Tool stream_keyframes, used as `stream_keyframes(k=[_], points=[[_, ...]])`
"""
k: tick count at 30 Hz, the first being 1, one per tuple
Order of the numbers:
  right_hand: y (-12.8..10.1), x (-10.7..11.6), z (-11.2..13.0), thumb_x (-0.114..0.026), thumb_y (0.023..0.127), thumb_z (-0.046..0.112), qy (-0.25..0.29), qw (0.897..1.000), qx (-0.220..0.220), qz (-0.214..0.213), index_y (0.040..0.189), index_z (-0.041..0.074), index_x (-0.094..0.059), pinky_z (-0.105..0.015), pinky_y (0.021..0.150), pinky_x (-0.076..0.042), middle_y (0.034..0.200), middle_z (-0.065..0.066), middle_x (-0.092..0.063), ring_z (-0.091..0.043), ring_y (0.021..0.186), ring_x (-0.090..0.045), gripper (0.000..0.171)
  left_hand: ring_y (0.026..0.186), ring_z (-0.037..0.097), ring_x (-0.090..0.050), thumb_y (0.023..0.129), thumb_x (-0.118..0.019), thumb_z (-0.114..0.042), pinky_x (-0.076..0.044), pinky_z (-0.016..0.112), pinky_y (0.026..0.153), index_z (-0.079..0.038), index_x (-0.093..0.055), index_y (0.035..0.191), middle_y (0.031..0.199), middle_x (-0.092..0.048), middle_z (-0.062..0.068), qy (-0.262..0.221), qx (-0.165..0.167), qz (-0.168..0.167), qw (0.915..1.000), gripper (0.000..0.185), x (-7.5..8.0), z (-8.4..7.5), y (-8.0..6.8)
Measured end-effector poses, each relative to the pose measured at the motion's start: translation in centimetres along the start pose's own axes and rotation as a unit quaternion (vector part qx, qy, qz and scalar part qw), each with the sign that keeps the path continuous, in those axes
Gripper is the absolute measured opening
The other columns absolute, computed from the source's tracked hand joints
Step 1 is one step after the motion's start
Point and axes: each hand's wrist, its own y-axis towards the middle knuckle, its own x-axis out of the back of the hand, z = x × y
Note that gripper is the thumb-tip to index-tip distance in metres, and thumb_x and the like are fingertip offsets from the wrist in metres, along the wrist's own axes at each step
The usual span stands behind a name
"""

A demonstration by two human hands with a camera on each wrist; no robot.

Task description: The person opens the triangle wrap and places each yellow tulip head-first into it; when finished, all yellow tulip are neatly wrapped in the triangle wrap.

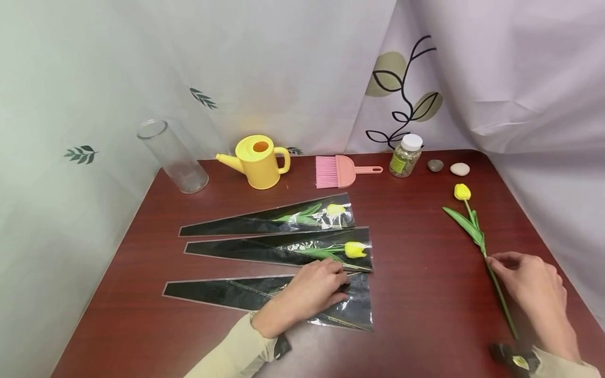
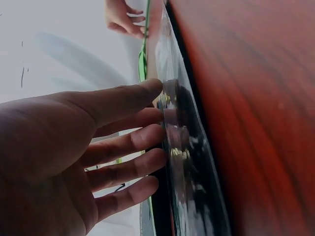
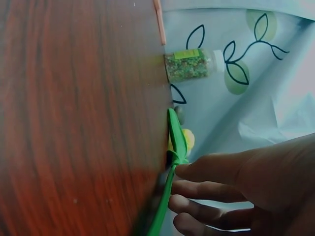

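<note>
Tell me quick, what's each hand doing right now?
Left hand: open, straight fingers resting on the nearest plastic sleeve.
Right hand: open, fingertips touching the loose tulip's stem, not gripping.

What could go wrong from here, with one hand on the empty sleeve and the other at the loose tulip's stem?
1. The left hand presses straight fingers on the glossy empty sleeve; it could slide on the smooth table.
2. The right hand touches only the thin stem of the loose tulip; lifting there may bend it.
3. The stem end lies near the table's front edge and might get knocked off.
</note>
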Motion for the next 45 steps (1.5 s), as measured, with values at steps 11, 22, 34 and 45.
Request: stream_keyframes(k=[11,22,34,45], points=[[-0.1,0.0,0.8,-0.067,0.09,0.045,0.002,1.0,0.022,-0.011,0.104,0.009,-0.074,-0.044,0.047,-0.038,0.106,-0.028,-0.065,-0.049,0.078,-0.058,0.039,0.08,0.007,-0.052,0.082,-0.078,-0.035,-0.046,0.022,0.072,-0.024,-0.077,0.086,0.085,-0.057,-0.011,-0.019,-0.006,-0.011,0.9998,0.012,-0.4,-0.2,-0.1],[0.4,-0.2,1.1,-0.07,0.088,0.04,0.009,1.0,0.008,-0.02,0.096,0.009,-0.075,-0.046,0.05,-0.038,0.098,-0.023,-0.068,-0.049,0.077,-0.057,0.033,0.079,0.005,-0.053,0.087,-0.074,-0.027,-0.048,0.019,0.073,-0.024,-0.075,0.084,0.084,-0.057,-0.012,-0.024,-0.023,-0.021,0.9992,0.004,-0.4,-0.2,0.1],[0.1,0.2,0.7,-0.069,0.086,0.05,0.103,0.995,-0.013,0.008,0.092,0.008,-0.079,-0.034,0.066,-0.043,0.08,-0.006,-0.072,-0.023,0.082,-0.062,0.043,0.082,0.005,-0.055,0.093,-0.068,-0.024,-0.05,0.021,0.071,-0.022,-0.075,0.089,0.086,-0.056,-0.011,-0.042,-0.006,-0.027,0.9988,0.009,-0.1,-0.3,0.3],[-0.5,0.6,0.9,-0.076,0.086,0.038,0.289,0.955,-0.041,0.051,0.086,0.023,-0.08,-0.026,0.048,-0.042,0.064,0.005,-0.068,-0.009,0.051,-0.055,0.015,0.085,0.005,-0.057,0.092,-0.069,-0.025,-0.05,0.022,0.07,-0.023,-0.076,0.094,0.089,-0.058,-0.012,-0.057,-0.001,-0.03,0.998,0.007,0.3,-0.2,0.3]])
